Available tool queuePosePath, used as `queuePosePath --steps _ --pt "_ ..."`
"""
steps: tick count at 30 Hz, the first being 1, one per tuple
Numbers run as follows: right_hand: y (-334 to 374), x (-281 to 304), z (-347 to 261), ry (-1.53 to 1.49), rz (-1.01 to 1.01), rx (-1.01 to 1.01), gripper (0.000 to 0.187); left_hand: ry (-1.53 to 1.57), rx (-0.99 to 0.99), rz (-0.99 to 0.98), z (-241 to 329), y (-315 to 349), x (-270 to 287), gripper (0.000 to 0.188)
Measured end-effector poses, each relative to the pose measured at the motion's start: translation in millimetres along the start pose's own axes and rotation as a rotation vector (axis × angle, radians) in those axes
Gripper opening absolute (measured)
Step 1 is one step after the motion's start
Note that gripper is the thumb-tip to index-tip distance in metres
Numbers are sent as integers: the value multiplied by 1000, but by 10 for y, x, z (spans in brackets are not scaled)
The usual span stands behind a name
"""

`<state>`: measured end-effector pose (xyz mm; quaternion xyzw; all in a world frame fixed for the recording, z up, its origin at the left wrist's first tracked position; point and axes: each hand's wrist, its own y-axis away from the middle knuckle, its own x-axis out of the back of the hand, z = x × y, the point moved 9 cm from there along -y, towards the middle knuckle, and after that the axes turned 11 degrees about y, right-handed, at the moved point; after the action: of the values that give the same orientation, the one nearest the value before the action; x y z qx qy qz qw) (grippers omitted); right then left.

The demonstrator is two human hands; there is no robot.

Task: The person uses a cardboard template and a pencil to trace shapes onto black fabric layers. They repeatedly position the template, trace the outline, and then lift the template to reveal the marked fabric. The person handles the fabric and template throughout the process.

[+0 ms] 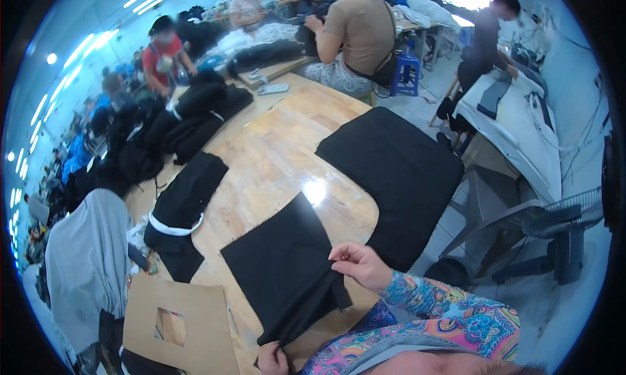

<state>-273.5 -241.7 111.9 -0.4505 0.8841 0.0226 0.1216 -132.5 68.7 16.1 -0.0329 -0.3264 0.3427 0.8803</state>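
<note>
A black fabric piece (283, 264) lies on the wooden table in front of me, its near part gathered in folds and a narrow flap showing at its right. My left hand (272, 360) is closed on its near left edge, thumb on top. At the right edge of the same fabric is my right hand (362, 265), thumb and forefinger pinched together; what sits between those fingertips is too small to make out. A larger stack of black fabric (398, 173) hangs over the table's right edge.
Left of the fabric are a cardboard template (143, 310) with a square cutout and a black bundle (189, 186) tied with a white band. Grey cloth (91, 257) drapes at far left. A black fan (561, 225) stands right. Several people work beyond the wooden table (267, 147).
</note>
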Motion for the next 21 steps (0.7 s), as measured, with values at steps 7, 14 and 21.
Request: queuePosePath --steps 7,14,21 --pt "13 736 -1625 410 252 524 11 -114 -135 -296 1218 -1187 -119 18" --pt "-1465 2265 -1449 421 572 141 19 319 74 -39 862 -2609 -538 13" --pt "-1872 2982 -2908 501 467 389 20 281 -534 265 2726 -3034 -620 16"
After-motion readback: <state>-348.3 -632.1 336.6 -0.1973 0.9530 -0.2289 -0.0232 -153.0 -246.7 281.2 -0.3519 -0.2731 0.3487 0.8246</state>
